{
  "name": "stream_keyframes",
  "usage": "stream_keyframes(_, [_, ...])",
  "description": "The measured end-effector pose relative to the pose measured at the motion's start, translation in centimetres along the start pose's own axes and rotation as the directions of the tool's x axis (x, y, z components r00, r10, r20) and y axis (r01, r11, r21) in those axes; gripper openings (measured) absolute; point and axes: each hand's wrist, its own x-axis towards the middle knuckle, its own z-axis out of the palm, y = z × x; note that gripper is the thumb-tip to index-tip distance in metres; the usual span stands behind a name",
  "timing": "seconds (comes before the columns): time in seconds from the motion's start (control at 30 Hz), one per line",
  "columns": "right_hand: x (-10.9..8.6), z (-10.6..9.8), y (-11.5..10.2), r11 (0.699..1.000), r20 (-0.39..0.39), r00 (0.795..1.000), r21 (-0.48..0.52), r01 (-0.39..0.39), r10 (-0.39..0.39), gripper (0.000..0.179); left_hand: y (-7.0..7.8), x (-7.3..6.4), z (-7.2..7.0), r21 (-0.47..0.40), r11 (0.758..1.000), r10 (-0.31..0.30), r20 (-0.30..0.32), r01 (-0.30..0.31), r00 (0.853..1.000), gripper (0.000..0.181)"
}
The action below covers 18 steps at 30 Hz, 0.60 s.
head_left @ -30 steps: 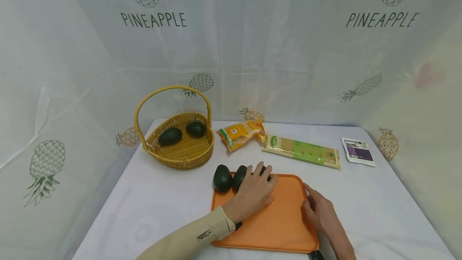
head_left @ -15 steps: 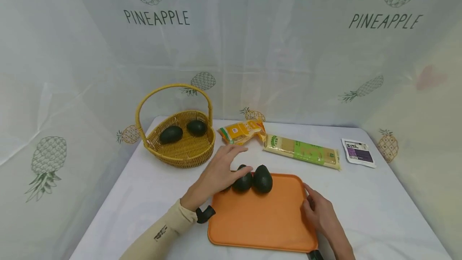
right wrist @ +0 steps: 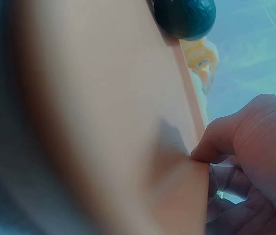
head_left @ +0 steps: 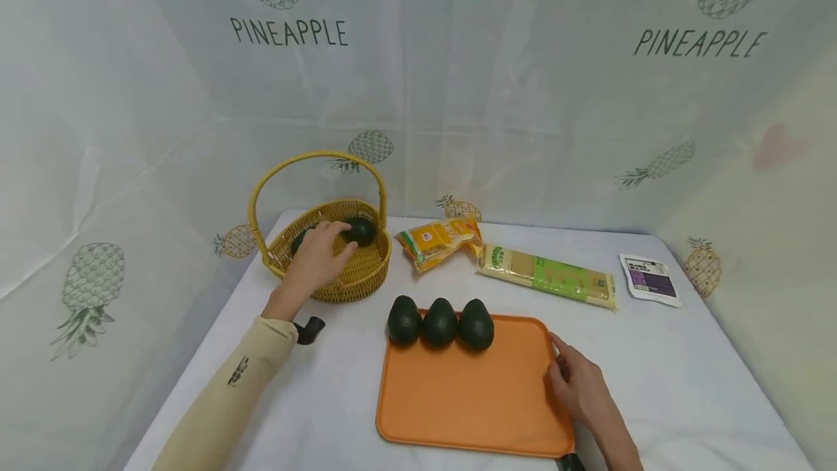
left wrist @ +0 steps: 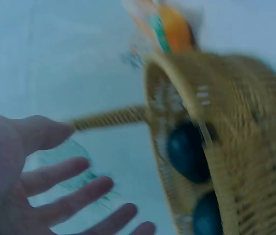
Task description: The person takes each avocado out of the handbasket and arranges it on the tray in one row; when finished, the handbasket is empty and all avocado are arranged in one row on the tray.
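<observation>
My left hand [head_left: 316,259] hangs over the yellow wicker basket [head_left: 362,286], its fingers spread and holding nothing. Two dark green avocados lie in that basket: one [head_left: 362,230] beside my fingertips, the other partly hidden behind the hand. In the left wrist view both show through the basket's opening, the nearer avocado [left wrist: 189,152] apart from my fingers. On the orange tray [head_left: 474,398], three avocados stand in a row along the back left edge, the rightmost avocado [head_left: 476,325] near the middle. My right hand [head_left: 582,387] pinches the tray's right rim, thumb on top and fingers below.
Behind the tray lie an orange-yellow food packet [head_left: 434,242] and a long green-and-tan packet [head_left: 546,276]. A small white and purple pouch [head_left: 649,279] is at the back right. The basket's tall handle [head_left: 314,156] arches above it. A pineapple-printed curtain encloses the table.
My left hand has let go of the rightmost avocado on the tray and moved left and away to the basket. The right hand has stayed on the tray's rim.
</observation>
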Motion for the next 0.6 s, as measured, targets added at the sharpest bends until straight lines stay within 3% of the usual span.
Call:
stream_keyframes(0.13, [-0.1,0.1,0.0,1.000,-0.001,1.000,0.005,0.000,0.000,0.059,-2.5,1.8,-0.5,0.023,0.992,-0.128,0.074,0.127,0.989,0.052])
stream_keyframes(0.33, [0.0,0.1,0.2,1.000,0.007,1.000,0.005,-0.004,0.004,0.060,-4.1,3.3,-0.2,0.043,0.957,-0.291,0.125,0.288,0.948,0.065])
stream_keyframes(0.6, [0.1,0.1,0.1,1.000,0.007,1.000,0.000,-0.010,0.010,0.061,-4.7,4.5,0.1,0.046,0.935,-0.353,0.224,0.351,0.908,0.079])
